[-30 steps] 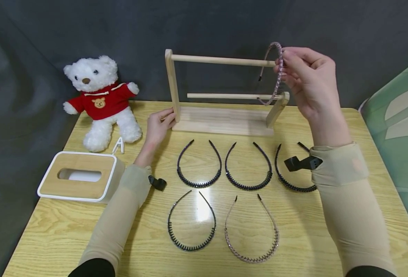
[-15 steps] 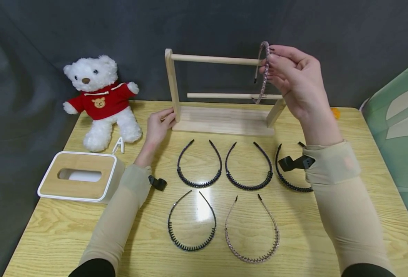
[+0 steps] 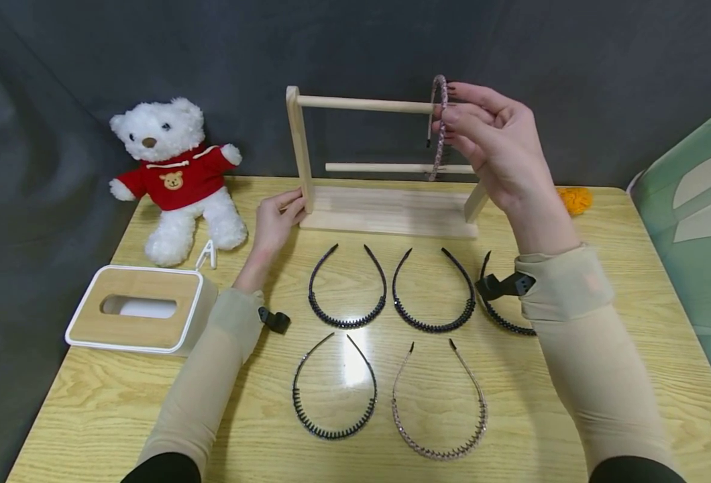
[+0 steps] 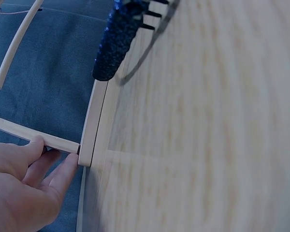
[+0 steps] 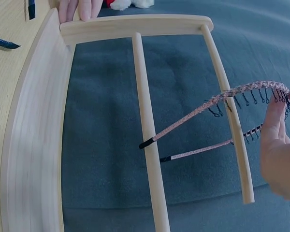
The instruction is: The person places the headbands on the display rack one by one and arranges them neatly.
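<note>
a pink toothed headband (image 5: 251,86) straddles the wooden rack's (image 3: 386,209) upper rod (image 3: 361,103).

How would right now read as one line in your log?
left fingers: gripping rack | right fingers: holding pink headband, straddling top rod | table: five more headbands

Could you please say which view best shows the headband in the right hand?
The right wrist view: the pink headband shows teeth and both dark tips. The head view has it nearly edge-on; the left wrist view, at most one end.
</note>
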Motion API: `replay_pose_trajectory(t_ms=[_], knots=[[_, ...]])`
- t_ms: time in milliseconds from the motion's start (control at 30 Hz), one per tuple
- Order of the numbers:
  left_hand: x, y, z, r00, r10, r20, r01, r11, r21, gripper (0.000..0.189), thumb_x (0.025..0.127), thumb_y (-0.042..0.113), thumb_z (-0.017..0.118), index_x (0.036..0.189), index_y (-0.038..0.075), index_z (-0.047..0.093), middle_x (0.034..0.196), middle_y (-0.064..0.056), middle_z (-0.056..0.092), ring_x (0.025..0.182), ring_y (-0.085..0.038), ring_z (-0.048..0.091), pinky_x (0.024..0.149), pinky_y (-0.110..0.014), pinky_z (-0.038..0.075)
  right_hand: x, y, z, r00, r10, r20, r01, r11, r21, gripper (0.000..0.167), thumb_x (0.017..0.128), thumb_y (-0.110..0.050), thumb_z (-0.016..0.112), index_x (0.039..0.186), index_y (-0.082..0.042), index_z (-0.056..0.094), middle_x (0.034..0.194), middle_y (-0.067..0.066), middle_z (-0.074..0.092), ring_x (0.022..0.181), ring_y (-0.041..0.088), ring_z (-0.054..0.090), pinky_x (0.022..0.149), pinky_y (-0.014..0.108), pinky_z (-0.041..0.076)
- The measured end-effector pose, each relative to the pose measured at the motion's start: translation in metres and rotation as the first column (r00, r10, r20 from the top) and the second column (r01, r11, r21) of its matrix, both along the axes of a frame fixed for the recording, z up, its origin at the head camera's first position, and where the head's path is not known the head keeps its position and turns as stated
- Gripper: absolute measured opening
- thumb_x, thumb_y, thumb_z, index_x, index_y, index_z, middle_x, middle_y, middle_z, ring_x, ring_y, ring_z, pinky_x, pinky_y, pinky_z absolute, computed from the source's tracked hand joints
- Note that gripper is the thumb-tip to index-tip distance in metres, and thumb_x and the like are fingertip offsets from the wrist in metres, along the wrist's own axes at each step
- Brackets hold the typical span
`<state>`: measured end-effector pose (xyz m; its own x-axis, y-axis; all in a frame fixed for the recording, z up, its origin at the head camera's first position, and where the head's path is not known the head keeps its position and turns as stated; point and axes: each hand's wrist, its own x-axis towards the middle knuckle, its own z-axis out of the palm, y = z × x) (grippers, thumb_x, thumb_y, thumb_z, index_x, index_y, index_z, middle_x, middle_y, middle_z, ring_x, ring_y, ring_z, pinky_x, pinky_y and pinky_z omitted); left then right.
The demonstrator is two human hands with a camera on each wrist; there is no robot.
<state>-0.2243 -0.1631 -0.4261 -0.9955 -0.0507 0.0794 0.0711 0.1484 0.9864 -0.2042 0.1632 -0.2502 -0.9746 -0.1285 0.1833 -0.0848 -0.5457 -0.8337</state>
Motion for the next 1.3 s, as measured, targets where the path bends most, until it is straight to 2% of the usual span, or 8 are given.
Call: replay_pose_trajectory(t_ms=[267, 533, 833, 1100, 1300], knots=[[0.0, 0.001, 0.0, 1.0, 0.006, 0.004, -0.006, 1.0, 0.01, 0.031, 0.108, 0.001, 0.063, 0.138, -0.008, 0.067, 0.139, -0.028, 0.065, 0.122, -0.041, 0.068, 0.101, -0.034, 0.061, -0.003, -0.011, -0.003, 1.0, -0.017, 0.005, 0.017, 1.0, 0.003, 0.032, 0.095, 0.017, 0.072, 0.126, 0.014, 0.067, 0.104, 0.024, 0.078, 0.089, 0.027, 0.076, 0.083, 0.03, 0.067], [-0.001, 0.001, -0.001, 1.0, 0.013, 0.016, -0.014, 1.0, 0.027, 0.03, 0.108, 0.0, 0.063, 0.137, -0.009, 0.067, 0.138, -0.029, 0.065, 0.121, -0.042, 0.068, 0.1, -0.031, 0.062, -0.007, -0.022, -0.007, 1.0, -0.03, 0.005, 0.029, 0.998, 0.053, 0.03, 0.095, 0.013, 0.074, 0.124, 0.012, 0.068, 0.103, 0.023, 0.078, 0.087, 0.027, 0.077, 0.082, 0.029, 0.068], [0.0, 0.001, 0.0, 1.0, 0.013, 0.016, -0.014, 0.999, 0.037, 0.031, 0.108, 0.0, 0.063, 0.137, -0.01, 0.067, 0.138, -0.03, 0.065, 0.123, -0.042, 0.067, 0.1, -0.029, 0.061, -0.01, -0.036, -0.008, 0.996, -0.071, 0.054, 0.07, 0.997, 0.021, 0.024, 0.096, 0.014, 0.072, 0.117, 0.01, 0.063, 0.101, 0.022, 0.079, 0.089, 0.026, 0.079, 0.081, 0.028, 0.068], [0.001, 0.001, -0.001, 1.0, 0.008, 0.022, -0.009, 0.999, 0.047, 0.031, 0.108, -0.001, 0.062, 0.138, -0.01, 0.066, 0.14, -0.03, 0.064, 0.123, -0.042, 0.067, 0.101, -0.03, 0.061, -0.012, -0.044, -0.01, 0.995, -0.075, 0.062, 0.075, 0.997, -0.012, 0.029, 0.096, 0.015, 0.071, 0.123, 0.009, 0.062, 0.099, 0.022, 0.079, 0.087, 0.025, 0.079, 0.078, 0.027, 0.068], [0.0, 0.001, -0.001, 1.0, 0.006, 0.016, -0.007, 0.999, 0.043, 0.031, 0.108, -0.001, 0.062, 0.137, -0.01, 0.066, 0.14, -0.029, 0.064, 0.123, -0.042, 0.067, 0.101, -0.029, 0.061, -0.011, -0.05, -0.009, 0.997, -0.066, 0.051, 0.066, 0.998, -0.002, 0.039, 0.097, 0.016, 0.07, 0.134, 0.011, 0.06, 0.101, 0.02, 0.079, 0.086, 0.024, 0.078, 0.082, 0.028, 0.067]])
